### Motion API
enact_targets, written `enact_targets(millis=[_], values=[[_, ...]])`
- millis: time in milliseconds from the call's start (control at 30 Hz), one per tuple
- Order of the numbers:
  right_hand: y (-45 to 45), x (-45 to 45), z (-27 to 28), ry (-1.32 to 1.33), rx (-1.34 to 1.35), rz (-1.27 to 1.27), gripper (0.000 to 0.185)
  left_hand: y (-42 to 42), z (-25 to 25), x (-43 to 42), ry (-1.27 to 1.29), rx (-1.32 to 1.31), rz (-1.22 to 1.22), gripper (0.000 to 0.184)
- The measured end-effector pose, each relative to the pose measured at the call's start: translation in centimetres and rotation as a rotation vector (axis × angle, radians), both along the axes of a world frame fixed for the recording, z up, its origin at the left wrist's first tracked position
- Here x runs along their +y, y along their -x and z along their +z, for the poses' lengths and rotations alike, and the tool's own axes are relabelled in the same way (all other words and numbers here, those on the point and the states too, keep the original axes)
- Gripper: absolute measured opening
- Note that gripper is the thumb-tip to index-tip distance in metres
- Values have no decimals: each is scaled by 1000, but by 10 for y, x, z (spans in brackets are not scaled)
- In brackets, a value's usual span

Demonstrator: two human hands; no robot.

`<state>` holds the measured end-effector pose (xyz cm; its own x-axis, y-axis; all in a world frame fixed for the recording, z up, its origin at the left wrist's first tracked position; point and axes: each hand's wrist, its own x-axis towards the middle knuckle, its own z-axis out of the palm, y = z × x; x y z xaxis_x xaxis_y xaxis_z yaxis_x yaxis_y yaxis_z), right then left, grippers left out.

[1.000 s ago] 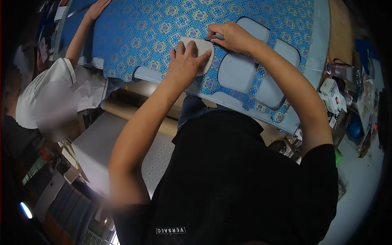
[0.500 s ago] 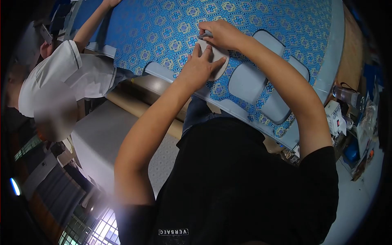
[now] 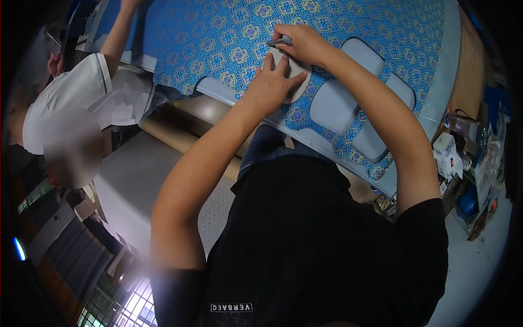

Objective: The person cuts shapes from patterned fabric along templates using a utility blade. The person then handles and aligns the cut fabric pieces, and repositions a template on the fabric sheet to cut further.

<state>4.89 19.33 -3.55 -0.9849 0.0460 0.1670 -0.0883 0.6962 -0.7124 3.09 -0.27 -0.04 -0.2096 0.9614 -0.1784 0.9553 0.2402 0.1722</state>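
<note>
My left hand (image 3: 271,84) lies with its fingers spread on a pale, rounded flat template (image 3: 297,68), pressing it against the blue patterned cloth (image 3: 218,43). At the template's far end, my right hand (image 3: 302,43) is closed around a slim grey cutter (image 3: 281,41). The cutter's tip points left, close to the template's edge; the fingers partly cover the tool. Beside the template, a rounded grey cut-out (image 3: 333,108) shows in the cloth. Another cut-out (image 3: 362,59) lies beyond it, partly behind my right forearm.
A person in a white shirt (image 3: 71,90) stands at the left, one arm reaching over the table. Brown rolls (image 3: 169,139) lie below the table's grey edge (image 3: 218,97). A small white box (image 3: 447,155) and assorted clutter sit at the right.
The view has shifted slightly. My right hand and the cutter remain at the template's far end, with the cutter turned slightly. My left hand stays spread on the template.
</note>
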Motion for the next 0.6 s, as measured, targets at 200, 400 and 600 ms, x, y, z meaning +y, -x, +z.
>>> enact_targets(millis=[200, 400, 600], values=[[-7, -6, 9, 1, -30, -49, 20, 4, 3, -3, -7, -38, -6, 56], [-13, -5, 11, 117, -118, -99, 21, 7, -2, -6, -41, 37, 17, 68], [-48, 24, 25, 290, -132, -238, 24, 4, 0, -18, -123, -146, 156, 83]])
